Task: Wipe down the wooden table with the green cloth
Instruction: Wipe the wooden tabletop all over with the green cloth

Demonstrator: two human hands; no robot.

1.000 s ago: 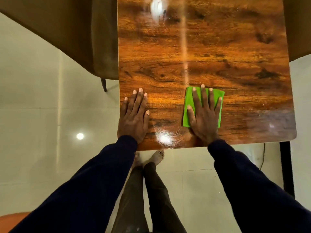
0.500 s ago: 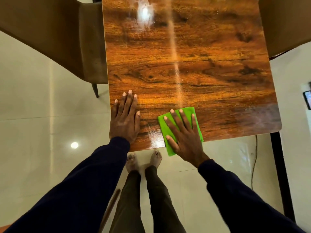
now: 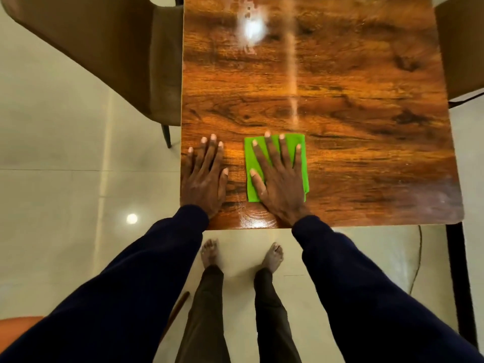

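Observation:
The glossy wooden table (image 3: 340, 100) fills the upper middle of the head view. A folded green cloth (image 3: 301, 150) lies flat on it near the front edge. My right hand (image 3: 280, 179) presses flat on the cloth with fingers spread, covering most of it. My left hand (image 3: 205, 174) rests flat on the bare wood at the table's front left corner, fingers apart, holding nothing, a short gap left of the cloth.
A brown upholstered chair (image 3: 117, 53) stands against the table's left side and another chair (image 3: 458, 48) at the right. A black table leg (image 3: 461, 284) and a thin cable (image 3: 419, 258) are at the front right. My bare feet (image 3: 209, 252) stand on the pale tiled floor.
My right hand slid the cloth left toward the front edge, where it hung over, then pushed it back away from the edge and straightened it. The left hand stayed put.

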